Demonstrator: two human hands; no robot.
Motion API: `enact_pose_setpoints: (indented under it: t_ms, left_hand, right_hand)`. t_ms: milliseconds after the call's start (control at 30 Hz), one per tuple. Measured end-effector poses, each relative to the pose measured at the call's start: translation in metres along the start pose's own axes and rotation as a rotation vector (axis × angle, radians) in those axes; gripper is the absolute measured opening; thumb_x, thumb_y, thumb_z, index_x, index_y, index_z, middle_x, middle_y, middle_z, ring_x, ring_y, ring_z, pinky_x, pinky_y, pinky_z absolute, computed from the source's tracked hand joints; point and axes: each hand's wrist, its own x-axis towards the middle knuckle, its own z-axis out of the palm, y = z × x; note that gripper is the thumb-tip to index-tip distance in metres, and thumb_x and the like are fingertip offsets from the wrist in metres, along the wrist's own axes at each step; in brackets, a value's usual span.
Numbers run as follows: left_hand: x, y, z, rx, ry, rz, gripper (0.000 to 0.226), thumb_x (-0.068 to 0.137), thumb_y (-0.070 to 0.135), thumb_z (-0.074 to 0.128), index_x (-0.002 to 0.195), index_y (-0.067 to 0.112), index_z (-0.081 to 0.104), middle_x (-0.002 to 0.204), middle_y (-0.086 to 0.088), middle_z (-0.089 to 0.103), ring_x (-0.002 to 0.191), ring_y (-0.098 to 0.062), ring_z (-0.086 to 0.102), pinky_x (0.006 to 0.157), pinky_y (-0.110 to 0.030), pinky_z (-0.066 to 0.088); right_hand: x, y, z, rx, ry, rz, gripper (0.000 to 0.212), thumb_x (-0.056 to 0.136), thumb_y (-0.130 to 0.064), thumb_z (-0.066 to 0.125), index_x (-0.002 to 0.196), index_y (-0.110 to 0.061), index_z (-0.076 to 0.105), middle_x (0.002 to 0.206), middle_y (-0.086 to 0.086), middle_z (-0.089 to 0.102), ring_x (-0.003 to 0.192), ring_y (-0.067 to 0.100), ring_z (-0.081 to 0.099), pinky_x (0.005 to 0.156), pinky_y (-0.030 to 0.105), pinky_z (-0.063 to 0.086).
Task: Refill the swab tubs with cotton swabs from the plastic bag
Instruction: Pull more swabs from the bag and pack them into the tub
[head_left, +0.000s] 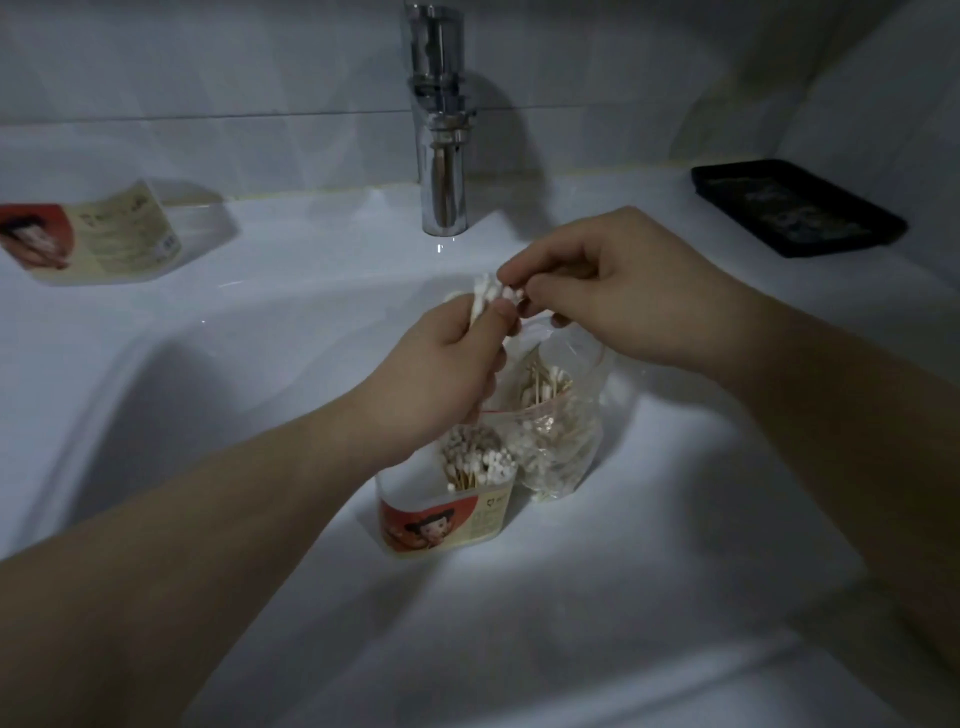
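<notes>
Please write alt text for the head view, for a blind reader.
The left hand grips a bunch of swabs and the right hand pinches their tips, above an open bag and a part-filled tub in a white sink. A second tub sits far left, a black tray far right.

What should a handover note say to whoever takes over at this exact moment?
Left hand grips a swab bundle above the bag; right hand pinches its tips.
Bag, open with swabs still inside, stands in the sink against the near tub.
Done: near tub partly filled.
Left: add this bundle, top up, then fill the far tub on the left ledge, which looks empty.
</notes>
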Motion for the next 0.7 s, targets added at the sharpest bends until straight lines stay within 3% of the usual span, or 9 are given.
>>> enact_pose_setpoints:
  t_ms: [100, 200, 367, 567, 700]
  left_hand:
    - [0.007, -0.003, -0.007, 0.075, 0.161, 0.048, 0.033, 0.103, 0.045, 0.05, 0.082, 0.019, 0.05, 0.053, 0.012, 0.039, 0.045, -0.009, 0.036, 0.047, -0.029, 0.03]
    - [0.009, -0.005, -0.012, 0.25, 0.241, 0.077, 0.045, 0.096, 0.054, 0.056, 0.076, 0.014, 0.05, 0.055, 0.011, 0.041, 0.052, -0.014, 0.039, 0.057, -0.035, 0.033]
    - [0.002, -0.002, -0.009, 0.631, 0.179, 0.015, 0.044, 0.084, 0.058, 0.071, 0.078, 0.02, 0.049, 0.068, 0.009, 0.055, 0.061, -0.006, 0.049, 0.054, -0.024, 0.034]
    - [0.002, 0.0, -0.014, 0.679, 0.159, -0.063, 0.034, 0.082, 0.042, 0.077, 0.08, 0.022, 0.049, 0.081, 0.004, 0.065, 0.068, -0.008, 0.054, 0.056, -0.024, 0.037]
    - [0.004, -0.002, -0.015, 0.567, 0.153, -0.037, 0.023, 0.082, 0.026, 0.074, 0.085, 0.018, 0.052, 0.075, 0.004, 0.063, 0.064, -0.013, 0.053, 0.057, -0.027, 0.039]
  right_hand:
    - [-0.001, 0.0, 0.0, -0.146, 0.011, -0.015, 0.022, 0.092, -0.017, 0.065, 0.093, -0.037, 0.076, 0.078, -0.014, 0.075, 0.075, -0.003, 0.07, 0.069, 0.016, 0.055]
    - [-0.004, 0.0, 0.002, -0.341, -0.111, -0.026, 0.022, 0.089, -0.019, 0.064, 0.09, -0.036, 0.077, 0.073, -0.014, 0.071, 0.072, 0.0, 0.067, 0.067, 0.011, 0.05]
    - [-0.003, 0.0, 0.014, -0.542, -0.206, -0.06, 0.027, 0.091, -0.013, 0.062, 0.105, -0.031, 0.077, 0.092, -0.012, 0.072, 0.087, 0.008, 0.065, 0.078, 0.023, 0.05]
    - [-0.002, 0.001, 0.017, -0.635, -0.248, -0.024, 0.028, 0.089, -0.012, 0.063, 0.108, -0.028, 0.074, 0.102, -0.008, 0.071, 0.092, 0.014, 0.066, 0.086, 0.031, 0.055]
    - [-0.002, 0.001, 0.017, -0.623, -0.269, -0.03, 0.022, 0.089, -0.014, 0.063, 0.1, -0.028, 0.075, 0.081, -0.017, 0.062, 0.081, 0.009, 0.061, 0.069, 0.015, 0.044]
